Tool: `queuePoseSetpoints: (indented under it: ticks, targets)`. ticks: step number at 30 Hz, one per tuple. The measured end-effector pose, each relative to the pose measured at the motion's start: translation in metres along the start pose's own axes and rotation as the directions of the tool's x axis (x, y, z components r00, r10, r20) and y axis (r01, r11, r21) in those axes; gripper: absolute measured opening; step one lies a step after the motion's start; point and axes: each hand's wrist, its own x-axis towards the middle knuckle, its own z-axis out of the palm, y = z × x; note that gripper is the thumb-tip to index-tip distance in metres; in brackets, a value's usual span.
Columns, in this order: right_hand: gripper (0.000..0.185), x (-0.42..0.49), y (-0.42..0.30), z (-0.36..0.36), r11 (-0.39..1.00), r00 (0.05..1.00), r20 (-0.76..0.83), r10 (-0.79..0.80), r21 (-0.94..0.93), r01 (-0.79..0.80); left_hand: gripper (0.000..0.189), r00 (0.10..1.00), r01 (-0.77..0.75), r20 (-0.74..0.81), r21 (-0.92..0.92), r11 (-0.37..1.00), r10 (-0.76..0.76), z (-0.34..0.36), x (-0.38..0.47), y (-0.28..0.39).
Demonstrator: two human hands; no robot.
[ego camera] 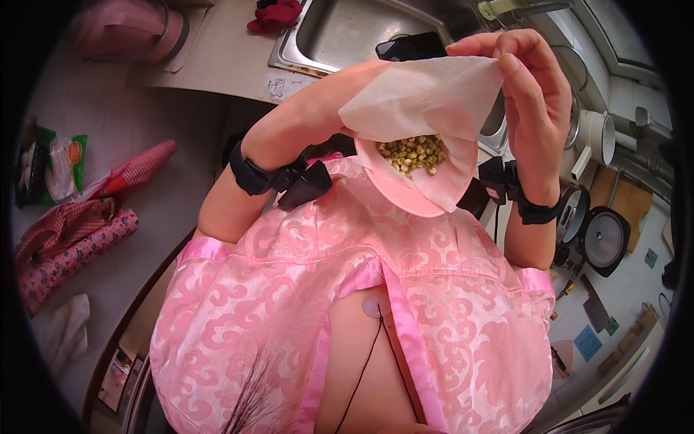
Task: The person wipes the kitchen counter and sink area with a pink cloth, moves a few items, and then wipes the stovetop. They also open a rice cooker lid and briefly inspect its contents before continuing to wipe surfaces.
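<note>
A pink bowl (434, 205) is held up in front of my chest, lined with a thin white sheet (417, 97) of paper towel or cloth. Green and pale beans (415, 154), apparently sprouting mung beans, lie on the sheet inside it. My left hand (325, 106) comes in from the left and supports the bowl; its fingers are hidden behind the raised sheet. With thumb and fingertips, my right hand (534, 81) pinches the sheet's upper right corner, lifted above the beans. The far side of the bowl is covered by the sheet.
Beyond my hands is a steel sink (358, 27) with a glossy black object (412, 48) in it. A red cloth (275, 16) lies beside it. Pans (604, 241) and a cleaver (595, 304) are on the right. Pink rolls (81, 244) stand at the left.
</note>
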Motion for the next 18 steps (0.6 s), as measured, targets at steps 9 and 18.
queuePoseSetpoints:
  ticks: [9, 18]
  targets:
    - [0.013, 0.0012, -0.0020, 0.0036, 1.000, 0.999, 0.038, -0.001, 0.010, 0.001, 0.040, 0.999, -0.006, 0.050, -0.035, 0.999, 0.008, -0.0048, -0.0037, -0.0029]
    - [0.013, 0.0017, -0.0028, 0.0041, 1.000, 0.998, 0.053, -0.023, 0.014, 0.022, 0.040, 0.998, 0.055, -0.008, -0.063, 0.997, -0.056, 0.0001, -0.0053, 0.0039]
